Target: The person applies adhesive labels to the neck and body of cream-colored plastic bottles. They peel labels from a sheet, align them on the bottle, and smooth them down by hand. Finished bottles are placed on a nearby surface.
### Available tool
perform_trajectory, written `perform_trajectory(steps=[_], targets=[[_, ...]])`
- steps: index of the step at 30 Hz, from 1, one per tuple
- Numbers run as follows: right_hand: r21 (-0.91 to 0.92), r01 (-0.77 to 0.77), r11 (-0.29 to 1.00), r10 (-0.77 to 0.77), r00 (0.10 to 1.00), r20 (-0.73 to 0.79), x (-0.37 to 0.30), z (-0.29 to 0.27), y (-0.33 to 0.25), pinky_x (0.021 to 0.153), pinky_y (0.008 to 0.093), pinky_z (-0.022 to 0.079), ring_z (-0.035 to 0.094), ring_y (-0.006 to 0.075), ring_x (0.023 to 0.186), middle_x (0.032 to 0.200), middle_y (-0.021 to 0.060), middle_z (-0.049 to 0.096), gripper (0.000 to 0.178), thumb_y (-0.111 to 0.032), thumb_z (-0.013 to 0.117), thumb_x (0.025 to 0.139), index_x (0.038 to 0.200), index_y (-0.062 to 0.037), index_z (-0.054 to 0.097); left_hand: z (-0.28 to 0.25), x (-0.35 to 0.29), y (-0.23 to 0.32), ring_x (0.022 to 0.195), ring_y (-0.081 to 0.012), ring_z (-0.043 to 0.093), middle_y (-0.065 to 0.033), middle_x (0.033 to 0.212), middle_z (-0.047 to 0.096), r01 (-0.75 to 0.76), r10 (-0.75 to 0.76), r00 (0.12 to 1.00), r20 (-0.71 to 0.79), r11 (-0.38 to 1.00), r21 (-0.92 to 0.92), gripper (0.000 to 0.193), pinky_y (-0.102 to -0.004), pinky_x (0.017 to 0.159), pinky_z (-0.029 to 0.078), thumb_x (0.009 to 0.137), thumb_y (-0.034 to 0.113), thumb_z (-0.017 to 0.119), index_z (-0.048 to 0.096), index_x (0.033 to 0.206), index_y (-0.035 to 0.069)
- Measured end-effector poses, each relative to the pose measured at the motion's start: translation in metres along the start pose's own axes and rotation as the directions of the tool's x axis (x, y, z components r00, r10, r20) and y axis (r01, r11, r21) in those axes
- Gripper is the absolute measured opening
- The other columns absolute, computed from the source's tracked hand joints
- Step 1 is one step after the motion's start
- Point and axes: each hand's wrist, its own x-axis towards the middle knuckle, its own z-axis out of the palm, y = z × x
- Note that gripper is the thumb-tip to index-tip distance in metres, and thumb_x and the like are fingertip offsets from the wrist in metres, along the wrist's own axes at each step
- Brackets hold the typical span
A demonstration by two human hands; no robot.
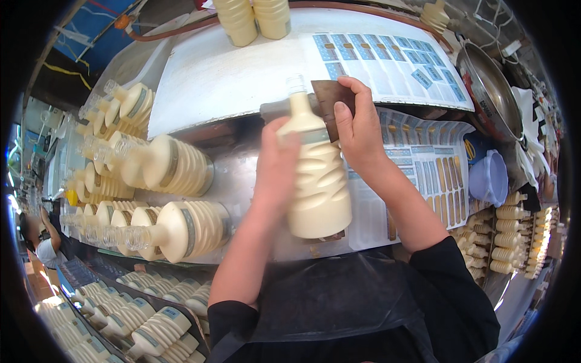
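A cream bottle with wavy ridges and a clear glass neck is in front of me, its neck pointing away. A blue-grey label band runs around its shoulder. My left hand, blurred by motion, lies against the left of that shoulder with its fingers curled over the band. Between the thumb and fingers of my right hand is a flat dark-brown rectangular scraper, with its edge close to the bottle's right shoulder.
Labelled cream bottles lie in stacks on the left. Label sheets are spread on the white board and at right. Two bottles stand at the back. A metal pan and purple bucket are at right.
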Motion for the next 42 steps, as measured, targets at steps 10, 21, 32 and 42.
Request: perform_trajectory(steps=[10,21,32,42], targets=[[0.078,-0.012,0.997,0.017,0.997,-0.069,-0.006,0.004,0.019,0.1,0.0469,0.046,0.057,0.0428,0.116,0.124,0.0236,0.056,0.039,-0.008,0.054,0.098,0.136,-0.0028,0.047,-0.004,0.001,-0.004,0.119,-0.02,0.06,-0.0131,0.134,0.06,-0.046,0.045,0.995,-0.091,0.999,-0.003,0.043,-0.0349,0.103,0.049,0.114,0.026,0.033,0.047,0.146,0.001],[0.106,0.306,0.946,-0.299,0.951,-0.078,-0.027,-0.034,-0.02,0.082,0.0405,0.055,0.069,0.0322,0.097,0.106,0.0132,0.07,0.022,-0.002,0.07,0.086,0.107,-0.0065,0.072,0.008,-0.056,-0.009,0.146,-0.0356,0.035,-0.0248,0.159,0.034,-0.263,0.323,0.946,0.04,0.688,0.677,0.074,-0.046,0.122,0.025,0.099,0.029,0.055,0.027,0.159,-0.003],[-0.732,-0.101,0.673,0.074,0.995,-0.07,0.035,-0.162,0.101,0.089,0.0427,0.055,0.07,0.0357,0.101,0.115,0.0159,0.072,0.032,-0.006,0.055,0.087,0.114,-0.0053,0.072,0.015,-0.088,-0.026,0.14,-0.0365,0.045,-0.0275,0.154,0.039,-0.189,0.225,0.972,-0.073,0.925,0.329,0.087,-0.0441,0.118,0.033,0.088,0.015,0.062,0.019,0.161,-0.002],[-0.738,0.261,0.622,-0.243,0.961,0.135,-0.001,-0.156,0.1,0.079,0.0364,0.059,0.073,0.0295,0.095,0.11,0.0109,0.074,0.02,-0.008,0.074,0.086,0.106,-0.0076,0.073,0.011,-0.094,-0.034,0.142,-0.0353,0.042,-0.0249,0.155,0.036,-0.13,0.158,0.976,-0.149,0.975,0.181,0.084,-0.0439,0.118,0.034,0.087,0.004,0.06,0.019,0.16,-0.001]])
